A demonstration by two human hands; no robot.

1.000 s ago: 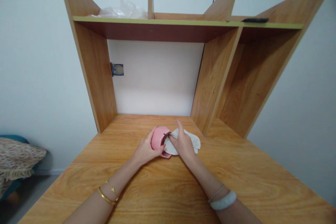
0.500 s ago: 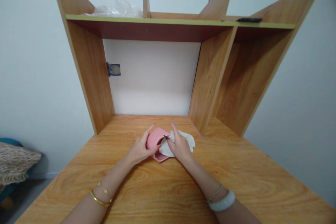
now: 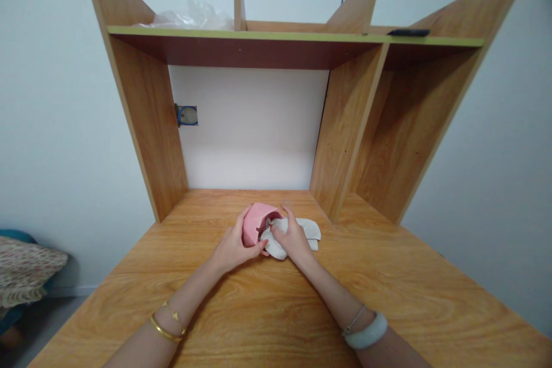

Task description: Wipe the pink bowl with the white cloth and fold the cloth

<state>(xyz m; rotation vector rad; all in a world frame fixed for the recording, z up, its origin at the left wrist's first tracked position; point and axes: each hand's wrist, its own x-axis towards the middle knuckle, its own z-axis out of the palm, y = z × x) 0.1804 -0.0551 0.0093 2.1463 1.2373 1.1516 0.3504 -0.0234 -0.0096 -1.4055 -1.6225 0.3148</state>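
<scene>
My left hand point(image 3: 233, 246) is wrapped round a pink, hollow, angular container point(image 3: 255, 222), thumb at its lower rim and fingers behind it. The container is tilted, and its dark opening faces right. A white cloth point(image 3: 276, 246) is pinched in my right hand point(image 3: 294, 238), which is at the opening. Part of the cloth reaches just inside the rim, and the rest trails to the right over the desk point(image 3: 259, 310). The fingers of my right hand are partly hidden by the cloth.
A wooden shelf unit point(image 3: 145, 126) rises behind the desk, with a clear plastic bag point(image 3: 190, 16) and a dark flat object point(image 3: 409, 32) on its upper board. A wall socket opening point(image 3: 188, 115) shows at the back. Patterned fabric point(image 3: 28, 264) covers something at far left.
The pink container has turned in my left hand, so its opening faces more to the right. My right hand has kept the cloth at the rim, with only a small shift.
</scene>
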